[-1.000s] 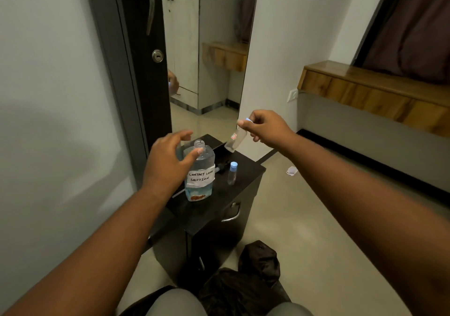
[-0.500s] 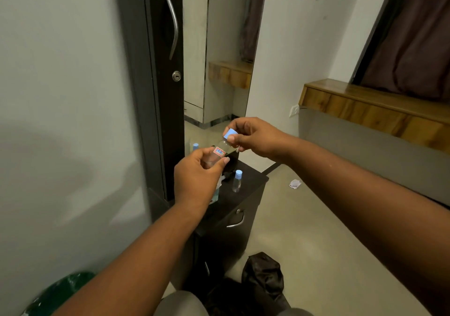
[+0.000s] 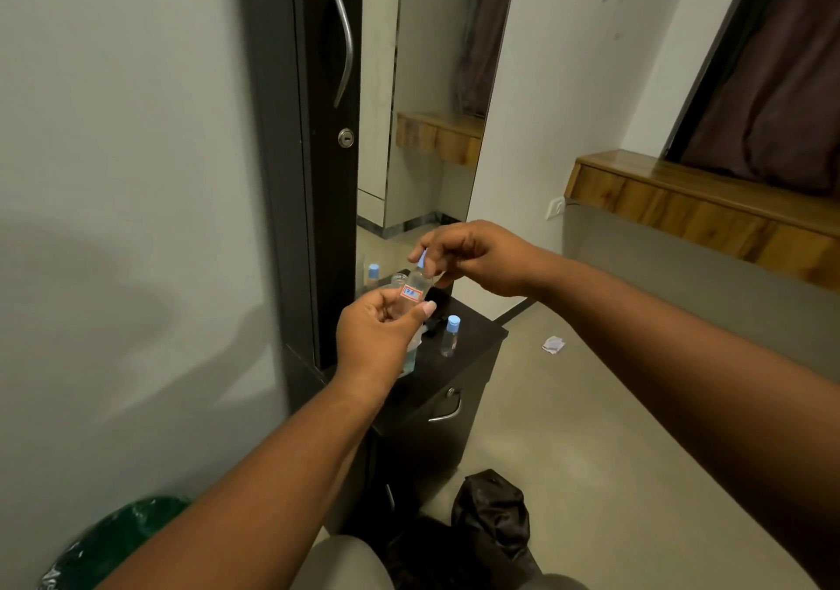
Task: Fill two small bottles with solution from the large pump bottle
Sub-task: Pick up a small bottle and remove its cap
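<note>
Pale walls, a tall mirror (image 3: 422,89) and a dark door (image 3: 318,135) fill the room in the head view, and a small black cabinet stands below with its tabletop (image 3: 472,339) showing. At about 12 o'clock from the person, both hands meet over that tabletop. The left hand (image 3: 377,339) has its grip curled round a small bottle (image 3: 413,292) with a red and blue label, held up in the air. The right hand (image 3: 472,257) pinches the blue cap (image 3: 422,257) at the top of that bottle. A second ago the left hand was on the large pump bottle and the right hand held the small bottle alone; now both hands work on the small bottle, so the cap is probably being twisted off before filling. The large pump bottle (image 3: 409,360) sits on the tabletop, mostly hidden behind the left hand. A second small bottle (image 3: 450,337) with a blue cap stands at about 3 o'clock from it, a little apart. A scrap of paper (image 3: 553,344) lies on the floor. No filling has started yet, it seems.
</note>
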